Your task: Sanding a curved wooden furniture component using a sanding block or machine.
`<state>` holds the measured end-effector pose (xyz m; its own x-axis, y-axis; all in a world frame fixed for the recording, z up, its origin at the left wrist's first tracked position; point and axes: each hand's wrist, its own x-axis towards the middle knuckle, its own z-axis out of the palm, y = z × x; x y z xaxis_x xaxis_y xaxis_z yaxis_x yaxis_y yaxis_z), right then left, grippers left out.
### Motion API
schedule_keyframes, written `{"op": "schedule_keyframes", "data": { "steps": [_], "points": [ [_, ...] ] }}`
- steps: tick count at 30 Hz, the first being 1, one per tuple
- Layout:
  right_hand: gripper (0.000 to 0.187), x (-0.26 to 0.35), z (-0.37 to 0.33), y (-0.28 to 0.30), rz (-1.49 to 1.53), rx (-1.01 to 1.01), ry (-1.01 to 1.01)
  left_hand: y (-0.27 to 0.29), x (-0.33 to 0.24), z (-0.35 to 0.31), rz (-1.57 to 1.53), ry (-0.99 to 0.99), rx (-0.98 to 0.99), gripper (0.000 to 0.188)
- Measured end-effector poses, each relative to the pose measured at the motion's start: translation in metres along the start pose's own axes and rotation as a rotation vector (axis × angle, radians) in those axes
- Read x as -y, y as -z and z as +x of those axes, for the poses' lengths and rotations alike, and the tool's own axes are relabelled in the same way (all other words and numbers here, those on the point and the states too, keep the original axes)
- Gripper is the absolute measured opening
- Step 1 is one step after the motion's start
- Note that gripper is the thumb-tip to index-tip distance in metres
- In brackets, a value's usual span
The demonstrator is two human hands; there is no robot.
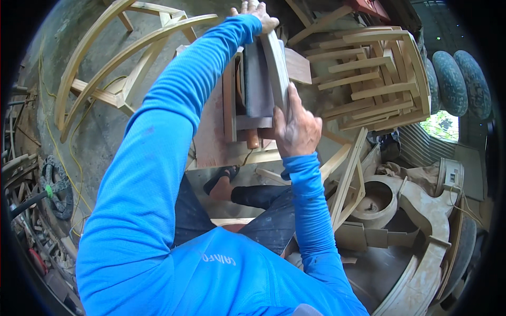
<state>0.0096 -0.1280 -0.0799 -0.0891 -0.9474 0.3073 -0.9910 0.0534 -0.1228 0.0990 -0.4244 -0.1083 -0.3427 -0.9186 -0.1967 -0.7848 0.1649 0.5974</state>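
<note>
A curved strip of wood [275, 71] stands on edge along the right side of a grey belt [257, 84], which looks like part of a belt sander. At the far end of the strip, my left hand [255, 11] lies over the wood, its thumb pointing right and its other fingers partly cut off by the picture's edge. My right hand [299, 129] grips the near end, with the thumb on the left face and the index finger stretched along the right. Below the belt, an orange-brown cylinder [253, 139] sticks out toward me.
Curved wooden frames [153, 39] stand at the far left. Several similar frames [369, 79] are stacked at the right, near dark rounded tyres [458, 84]. A large pale machine casing [421, 205] sits lower right. A yellow cord [66, 163] crosses the floor on the left.
</note>
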Motion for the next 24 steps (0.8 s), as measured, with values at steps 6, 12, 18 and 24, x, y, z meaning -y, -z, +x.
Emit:
{"op": "schedule_keyframes", "data": {
  "steps": [6,12,18,24],
  "points": [
    [0.058,0.007,0.101,-0.014,0.027,0.193,-0.09,-0.002,0.042,0.117,0.246,-0.063,0.111,0.061],
    [0.055,0.007,0.15,-0.044,0.047,0.175,-0.103,-0.012,0.068,0.178,0.334,-0.11,0.126,0.049],
    [0.057,0.019,0.122,-0.037,0.11,0.135,0.014,0.001,0.113,0.168,0.348,0.029,0.006,0.062],
    [0.077,-0.021,0.013,0.01,0.095,0.266,-0.097,-0.021,0.012,0.04,0.212,0.049,-0.112,0.083]
  ]
}}
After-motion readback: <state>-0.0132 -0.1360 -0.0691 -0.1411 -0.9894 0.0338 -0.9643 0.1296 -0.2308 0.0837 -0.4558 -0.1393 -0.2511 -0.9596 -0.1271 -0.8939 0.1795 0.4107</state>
